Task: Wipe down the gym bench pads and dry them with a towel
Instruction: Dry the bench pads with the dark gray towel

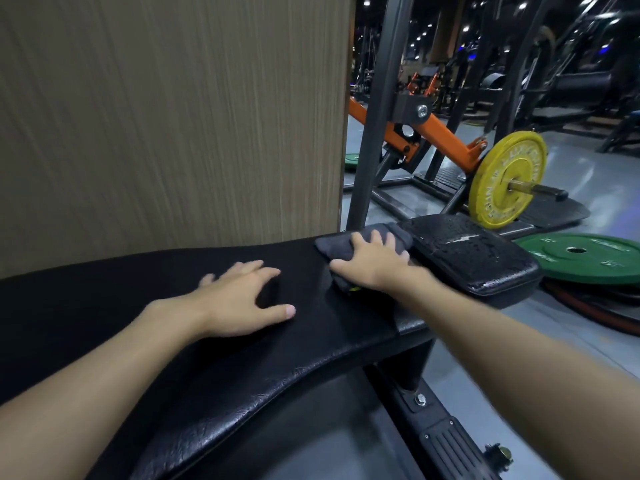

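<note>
- Black vinyl is covering the long bench pad (pixel 311 341), which is stretching from the lower left across the middle of the view.
- The left hand (pixel 239 303) is resting palm down on the long bench pad, its fingers straight and spread apart, holding nothing.
- The right hand (pixel 374 265) is pressing down on a folded grey cloth (pixel 332 242), with its fingers lying splayed over the top and the thumb reaching out along the near edge; the fingers are not closing round the fabric.
- The grey cloth is lying at the far end of the long bench pad, just beside the gap to the small seat pad (pixel 467 258).
- The small seat pad is glistening with droplets and is showing a pale crack across its top.
- A wood-grain panel (pixel 173 116) is standing directly behind the long bench pad.
- A yellow weight plate (pixel 509 178) is sitting upright on a bar beyond the small seat pad, below an orange lever arm (pixel 446 136).
- A green weight plate (pixel 588 258) is lying flat on the floor to the right of the small seat pad.
</note>
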A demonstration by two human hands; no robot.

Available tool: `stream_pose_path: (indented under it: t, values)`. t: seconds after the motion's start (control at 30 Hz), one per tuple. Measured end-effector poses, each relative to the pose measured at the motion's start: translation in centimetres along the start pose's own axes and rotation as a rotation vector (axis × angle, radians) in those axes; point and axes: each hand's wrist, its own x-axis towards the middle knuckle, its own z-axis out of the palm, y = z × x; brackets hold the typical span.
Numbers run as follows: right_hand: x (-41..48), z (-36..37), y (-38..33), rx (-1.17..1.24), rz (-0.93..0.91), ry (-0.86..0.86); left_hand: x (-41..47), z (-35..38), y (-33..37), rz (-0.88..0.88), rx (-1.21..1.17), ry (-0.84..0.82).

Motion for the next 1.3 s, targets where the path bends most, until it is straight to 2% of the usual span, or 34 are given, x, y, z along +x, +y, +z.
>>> stream_pose_path:
  t: [0.07,0.1,0.17,0.23,0.3,0.47,0.6,0.77,0.93,1.13,1.3]
  values:
    - [1.0,-2.3,2.1,-0.106,-0.187,-0.099,-1.1,-0.2,-2.5,-0.118,0.059,0.0]
    - [1.3,-3.5,2.8,-0.139,-0.219,-0.151,-1.5,-0.2,-3.6,-0.182,0.063,-0.023]
    - [1.6,-4.4,3.0,-0.096,-0.157,-0.191,-1.9,-0.1,-4.7,-0.242,0.039,-0.061]
    - [1.4,-2.9,1.4,0.05,0.012,-0.079,-1.8,0.2,-4.8,-0.235,0.02,-0.06]
    - [1.6,-0.8,-0.1,0.028,0.123,0.04,-1.8,0.3,-4.9,-0.214,0.006,-0.04]
    - [3.8,-1.6,-0.1,0.065,0.079,-0.077,-3.9,-0.2,-8.0,-0.115,-0.007,0.071]
    - [5.1,-0.4,-1.2,0.038,0.045,-0.088,-6.2,-0.5,-12.0,-0.13,0.015,0.115]
    - [2.8,1.1,-9.0,-0.038,-0.063,-0.068,-8.5,-1.0,-16.2,-0.163,0.009,0.131]
    - [0.9,4.6,-19.8,-0.076,-0.267,-0.075,-11.7,-1.0,-20.1,-0.196,-0.009,0.157]
    - [-1.9,8.0,-31.9,-0.106,-0.466,-0.136,-17.3,-1.2,-24.8,-0.326,0.029,0.198]
    - [-4.3,9.6,-38.6,-0.113,-0.57,-0.158,-21.9,-0.4,-27.3,-0.41,0.018,0.237]
